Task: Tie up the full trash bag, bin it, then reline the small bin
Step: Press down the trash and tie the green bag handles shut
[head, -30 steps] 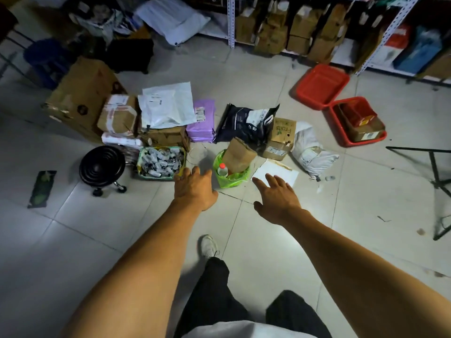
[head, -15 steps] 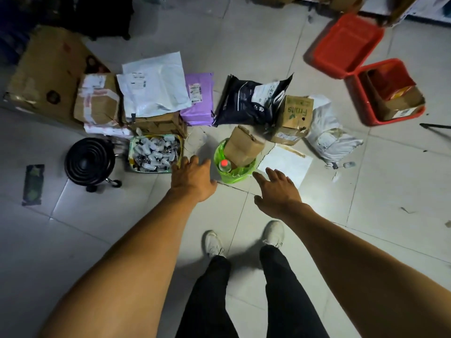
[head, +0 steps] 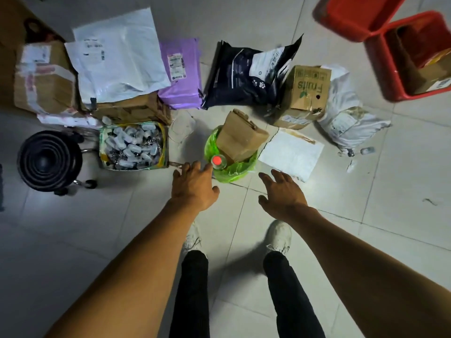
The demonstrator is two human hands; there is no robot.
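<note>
Crowding green trash bag (head: 234,170): parcels, stool (head: 48,162) | left hand (head: 194,186), right hand (head: 283,193) spread, empty

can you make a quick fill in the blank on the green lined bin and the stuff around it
1. The liner bag in the small bin is ____ in colour.
2. The bottle in the bin has a ____ cap.
3. The left hand and the right hand are both ____, holding nothing.
4. The cardboard box behind the bin is printed with the word ____.

Missing words: green; red; open; Fruits
</note>
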